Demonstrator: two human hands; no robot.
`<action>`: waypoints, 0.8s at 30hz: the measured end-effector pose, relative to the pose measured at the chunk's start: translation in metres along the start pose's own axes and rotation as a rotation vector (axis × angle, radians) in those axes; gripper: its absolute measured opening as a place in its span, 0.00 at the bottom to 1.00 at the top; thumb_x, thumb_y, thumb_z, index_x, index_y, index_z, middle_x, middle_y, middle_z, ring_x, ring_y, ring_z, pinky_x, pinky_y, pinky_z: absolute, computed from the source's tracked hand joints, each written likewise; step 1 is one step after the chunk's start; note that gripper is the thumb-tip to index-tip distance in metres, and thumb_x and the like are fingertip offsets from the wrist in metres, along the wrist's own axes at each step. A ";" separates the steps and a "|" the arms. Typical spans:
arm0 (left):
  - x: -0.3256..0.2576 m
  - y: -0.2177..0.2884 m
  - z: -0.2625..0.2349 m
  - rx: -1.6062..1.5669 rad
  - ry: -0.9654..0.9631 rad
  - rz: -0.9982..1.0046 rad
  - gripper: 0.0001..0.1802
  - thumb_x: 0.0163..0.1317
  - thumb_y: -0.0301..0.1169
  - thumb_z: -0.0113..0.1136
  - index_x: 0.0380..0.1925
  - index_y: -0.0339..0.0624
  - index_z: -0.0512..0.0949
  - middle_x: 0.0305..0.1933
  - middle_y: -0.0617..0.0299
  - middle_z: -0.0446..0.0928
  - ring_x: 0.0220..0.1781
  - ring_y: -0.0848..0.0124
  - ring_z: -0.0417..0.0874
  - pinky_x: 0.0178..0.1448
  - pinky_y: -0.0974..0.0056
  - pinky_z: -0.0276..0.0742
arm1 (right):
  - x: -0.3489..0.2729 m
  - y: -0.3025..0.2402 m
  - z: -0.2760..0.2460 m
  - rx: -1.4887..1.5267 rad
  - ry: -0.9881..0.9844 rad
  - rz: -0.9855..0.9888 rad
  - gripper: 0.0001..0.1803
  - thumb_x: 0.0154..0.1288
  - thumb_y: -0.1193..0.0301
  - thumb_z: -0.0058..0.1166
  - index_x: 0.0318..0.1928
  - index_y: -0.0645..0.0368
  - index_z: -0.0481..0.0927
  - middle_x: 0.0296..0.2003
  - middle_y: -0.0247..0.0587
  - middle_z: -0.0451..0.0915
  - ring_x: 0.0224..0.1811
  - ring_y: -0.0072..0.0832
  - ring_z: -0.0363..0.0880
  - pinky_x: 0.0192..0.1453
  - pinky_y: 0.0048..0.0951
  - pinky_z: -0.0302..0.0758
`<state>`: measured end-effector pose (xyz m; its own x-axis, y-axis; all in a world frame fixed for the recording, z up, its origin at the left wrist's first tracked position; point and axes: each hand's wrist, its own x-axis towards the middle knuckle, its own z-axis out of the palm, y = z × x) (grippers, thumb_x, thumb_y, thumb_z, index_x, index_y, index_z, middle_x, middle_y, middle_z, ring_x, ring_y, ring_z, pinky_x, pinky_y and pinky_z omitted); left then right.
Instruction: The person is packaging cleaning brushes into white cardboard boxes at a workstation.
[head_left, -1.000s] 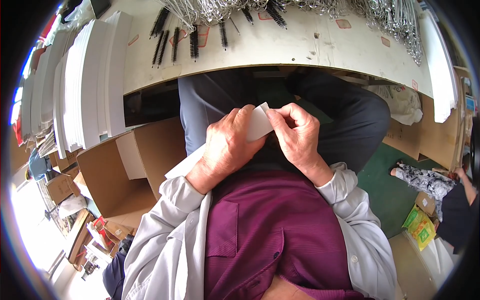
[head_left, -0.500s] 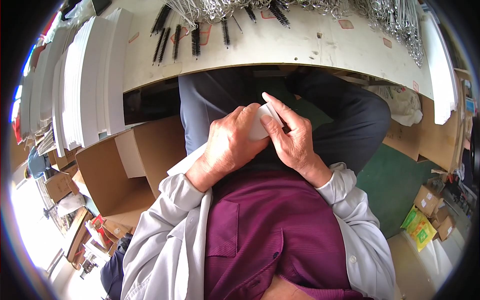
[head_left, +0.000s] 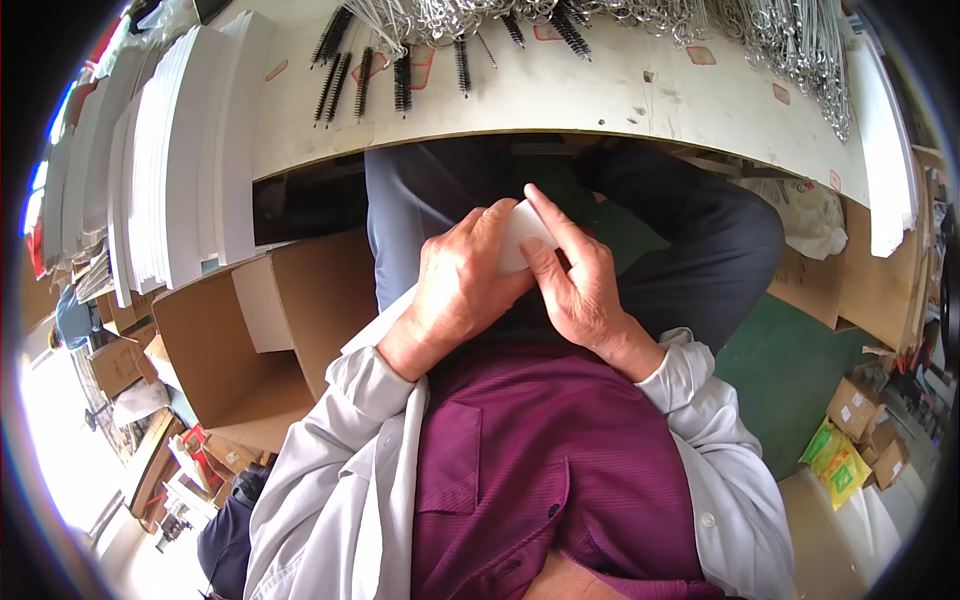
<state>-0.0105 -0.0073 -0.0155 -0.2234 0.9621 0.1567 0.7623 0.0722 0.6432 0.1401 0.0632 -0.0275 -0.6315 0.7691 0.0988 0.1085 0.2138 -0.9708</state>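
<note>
A long, narrow white paper box [head_left: 519, 237] lies over my lap, its far end between my hands and its other end showing below my left wrist. My left hand [head_left: 456, 278] is wrapped round the box near that far end. At the end itself, my right hand [head_left: 580, 288] has its thumb on the white face and its index finger stretched along the edge, closed on the box. Whether the end is folded in or open cannot be made out, and anything inside is hidden.
Ahead is a white worktable [head_left: 520, 105] with black bristle brushes [head_left: 402, 82] and a heap of wire-handled brushes [head_left: 800, 50]. Stacked white flat boxes [head_left: 180, 150] stand at the left. An open cardboard carton [head_left: 225, 345] is beside my left arm, and small cartons [head_left: 855, 402] lie at right.
My right thumb and fingers have shifted slightly at the box's end, and its edge looks less raised. My left hand keeps its hold. The whole view has shifted a little.
</note>
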 end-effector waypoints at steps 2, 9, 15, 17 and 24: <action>0.003 0.002 0.000 -0.014 0.010 0.003 0.30 0.51 0.35 0.76 0.53 0.36 0.78 0.38 0.51 0.84 0.38 0.52 0.89 0.39 0.52 0.87 | -0.002 0.002 0.001 0.002 0.022 0.003 0.26 0.78 0.68 0.58 0.71 0.66 0.73 0.51 0.60 0.86 0.51 0.43 0.88 0.54 0.35 0.83; -0.005 0.007 -0.007 -0.020 0.021 -0.055 0.31 0.51 0.38 0.78 0.54 0.40 0.77 0.37 0.50 0.84 0.39 0.49 0.88 0.42 0.51 0.86 | 0.000 -0.003 -0.001 0.029 0.025 0.098 0.22 0.76 0.74 0.58 0.66 0.68 0.78 0.43 0.49 0.87 0.39 0.15 0.78 0.42 0.23 0.80; -0.026 -0.014 -0.075 -0.304 -0.288 -0.313 0.25 0.58 0.37 0.76 0.51 0.35 0.80 0.40 0.45 0.84 0.45 0.45 0.87 0.50 0.51 0.83 | 0.021 -0.012 -0.020 0.259 0.006 0.098 0.23 0.80 0.70 0.56 0.69 0.66 0.76 0.45 0.36 0.84 0.36 0.13 0.77 0.39 0.18 0.77; -0.028 -0.014 -0.098 -0.394 -0.352 -0.346 0.19 0.61 0.34 0.73 0.48 0.34 0.82 0.39 0.47 0.84 0.42 0.50 0.87 0.47 0.55 0.81 | 0.031 -0.010 -0.014 0.225 0.019 0.015 0.22 0.80 0.70 0.57 0.68 0.66 0.76 0.45 0.37 0.84 0.36 0.15 0.79 0.40 0.20 0.79; -0.030 -0.015 -0.195 0.155 0.173 -0.303 0.14 0.66 0.28 0.70 0.48 0.33 0.82 0.34 0.45 0.83 0.34 0.54 0.85 0.42 0.59 0.81 | 0.073 -0.018 -0.032 -0.289 0.171 -0.404 0.10 0.75 0.73 0.60 0.51 0.65 0.85 0.43 0.46 0.87 0.37 0.32 0.85 0.45 0.30 0.82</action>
<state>-0.1338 -0.0882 0.1161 -0.5423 0.8330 0.1098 0.7258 0.3987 0.5606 0.1168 0.1347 0.0042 -0.5349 0.6732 0.5106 0.1048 0.6525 -0.7505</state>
